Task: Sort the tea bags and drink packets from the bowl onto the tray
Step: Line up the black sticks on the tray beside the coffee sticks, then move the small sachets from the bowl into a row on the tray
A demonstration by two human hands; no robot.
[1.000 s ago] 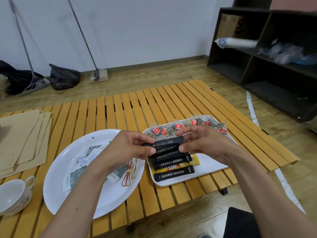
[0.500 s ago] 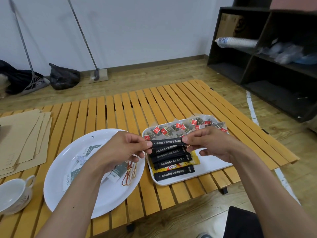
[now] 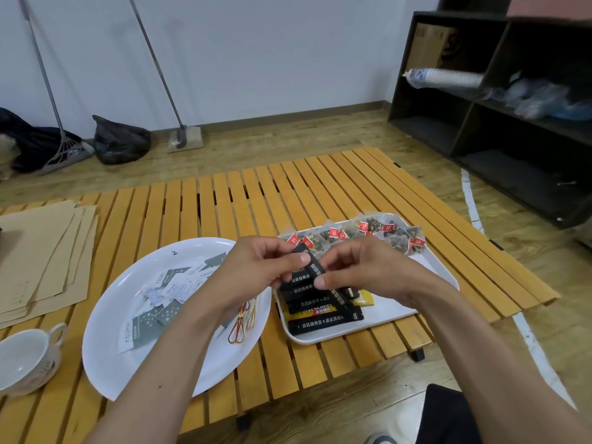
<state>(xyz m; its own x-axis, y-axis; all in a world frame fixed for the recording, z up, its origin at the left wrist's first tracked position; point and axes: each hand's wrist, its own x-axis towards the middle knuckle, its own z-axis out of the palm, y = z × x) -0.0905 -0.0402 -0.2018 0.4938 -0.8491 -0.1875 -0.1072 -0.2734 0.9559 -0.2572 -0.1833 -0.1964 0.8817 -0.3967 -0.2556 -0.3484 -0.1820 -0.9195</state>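
Both my hands are up over the near-left corner of the tray (image 3: 429,302), pinching one black stick (image 3: 315,270) between them. My left hand (image 3: 256,270) has its thumb and fingers closed on the stick's upper end; my right hand (image 3: 362,270) grips the lower part, thumb on top. The stick tilts down to the right. Under it on the tray I count four more black sticks (image 3: 323,323) stacked flat and one yellow packet (image 3: 363,298) peeking out. Along the far edge sits a row of tea bags (image 3: 397,238), seven red tags that I can make out. In the bowl (image 3: 128,363), about five grey-and-white sachets (image 3: 150,325) and a bunch of ties (image 3: 243,322) remain.
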